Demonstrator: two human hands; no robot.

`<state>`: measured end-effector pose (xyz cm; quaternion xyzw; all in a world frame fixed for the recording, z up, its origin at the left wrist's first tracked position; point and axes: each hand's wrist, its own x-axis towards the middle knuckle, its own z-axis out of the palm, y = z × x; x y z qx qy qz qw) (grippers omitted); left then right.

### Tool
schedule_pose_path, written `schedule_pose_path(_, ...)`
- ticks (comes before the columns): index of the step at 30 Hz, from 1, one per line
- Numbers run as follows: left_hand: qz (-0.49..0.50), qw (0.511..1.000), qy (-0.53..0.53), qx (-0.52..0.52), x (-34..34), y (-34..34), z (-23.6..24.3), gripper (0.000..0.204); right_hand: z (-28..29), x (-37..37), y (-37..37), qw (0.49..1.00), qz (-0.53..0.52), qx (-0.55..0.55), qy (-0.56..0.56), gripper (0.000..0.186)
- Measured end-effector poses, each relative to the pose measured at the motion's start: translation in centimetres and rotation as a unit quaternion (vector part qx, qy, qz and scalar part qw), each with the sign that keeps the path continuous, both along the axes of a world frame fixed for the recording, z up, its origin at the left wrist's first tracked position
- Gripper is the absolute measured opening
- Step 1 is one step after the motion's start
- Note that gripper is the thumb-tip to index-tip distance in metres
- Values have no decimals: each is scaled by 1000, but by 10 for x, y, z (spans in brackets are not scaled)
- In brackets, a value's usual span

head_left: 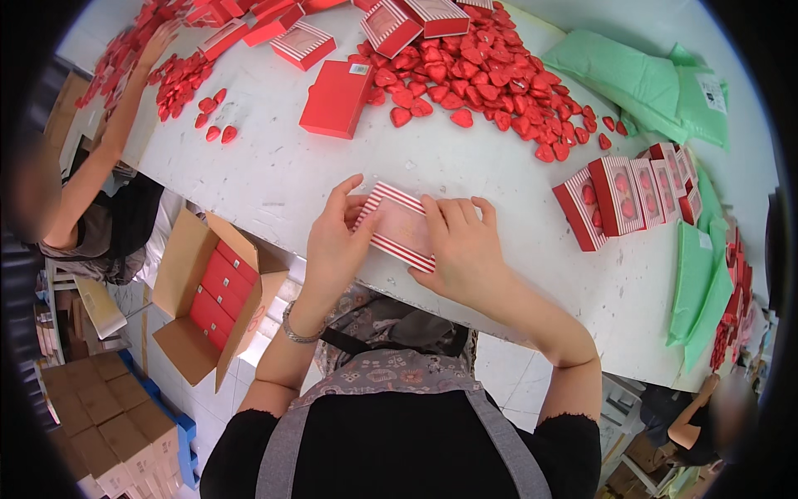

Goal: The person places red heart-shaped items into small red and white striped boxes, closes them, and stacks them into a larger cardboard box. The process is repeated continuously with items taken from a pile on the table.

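Observation:
Between my two hands is a small gift box with red and white stripes and a pale window in its top. My left hand grips the box's left end, thumb on the top and fingers at the edge. My right hand is closed round the right end, its fingers lying over the top. The box is just over the white table near its front edge; whether it touches the table, I cannot tell. What is inside the box does not show.
Beyond my hands lie a heap of red foil-wrapped hearts, a closed red box and striped boxes. Filled window boxes stand at right, near green bags. An open carton of red boxes is below left. Co-workers sit at both sides.

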<state>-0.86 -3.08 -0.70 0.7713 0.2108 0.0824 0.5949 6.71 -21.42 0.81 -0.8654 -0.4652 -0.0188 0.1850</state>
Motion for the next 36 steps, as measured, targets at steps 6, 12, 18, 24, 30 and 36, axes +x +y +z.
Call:
schedule_pose_path(6, -11, 987, 14, 157, -10, 15, 0, 76, -8, 11, 13, 995, 82, 58, -5, 97)
schedule_pose_path(12, -258, 844, -86, 462, -7, 13, 14, 110, -14, 15, 10, 992, 98, 64, 48, 99)
schedule_pose_path(18, -291, 809, -11, 510, -16, 52, 23, 97, -1, 25, -2, 992, 103, 16, 67, 96)
schedule_pose_path(24, -246, 822, -73, 509, -3, 28, 11, 85, -12, 105, 43, 986, 32, 159, -32, 39)
schedule_pose_path(30, -251, 836, -94, 479, 2, 31, 6, 82, -43, 158, 67, 967, 32, 215, -132, 17)
schedule_pose_path(36, -248, 844, -109, 464, 0, 33, 6, 80, 19, 59, 33, 942, 109, 73, 309, 8)
